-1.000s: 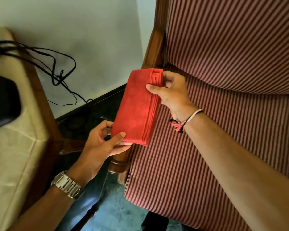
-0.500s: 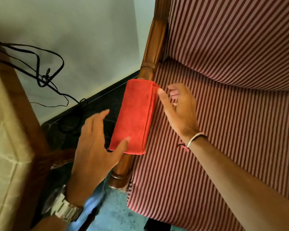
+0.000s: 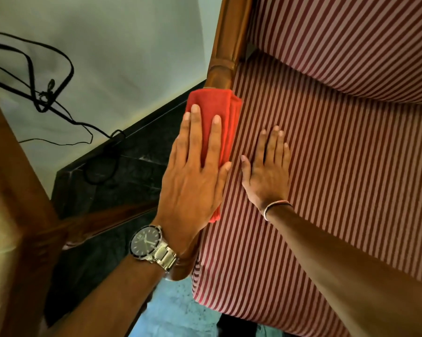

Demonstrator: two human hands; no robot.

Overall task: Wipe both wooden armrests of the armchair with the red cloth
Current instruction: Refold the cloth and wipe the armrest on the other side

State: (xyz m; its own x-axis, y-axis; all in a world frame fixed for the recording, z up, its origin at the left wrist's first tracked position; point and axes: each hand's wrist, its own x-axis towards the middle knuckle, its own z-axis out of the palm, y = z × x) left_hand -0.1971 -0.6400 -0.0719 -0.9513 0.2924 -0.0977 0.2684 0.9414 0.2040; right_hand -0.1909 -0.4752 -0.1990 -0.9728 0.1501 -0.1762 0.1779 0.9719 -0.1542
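The folded red cloth (image 3: 225, 110) lies lengthwise on the left wooden armrest (image 3: 225, 57) of the armchair, covering its middle stretch. My left hand (image 3: 193, 181), with a metal watch on its wrist, presses flat on the cloth, fingers spread and the thumb hooked over its inner edge. My right hand (image 3: 268, 171) rests palm down on the striped seat cushion (image 3: 338, 178) just beside the armrest, holding nothing. Bare wood shows beyond the cloth, and the armrest's front end peeks out under my left wrist. The other armrest is out of view.
The striped back cushion (image 3: 351, 32) rises at the top right. Left of the chair stands another wooden-framed seat (image 3: 13, 166) with a pale cushion. Black cables (image 3: 47, 93) hang on the white wall above a dark skirting (image 3: 144, 122). Bluish floor (image 3: 171, 310) shows below.
The cloth was held in both hands, then laid on the armrest. My left hand has come down flat on it, and my right hand has let go and settled on the seat.
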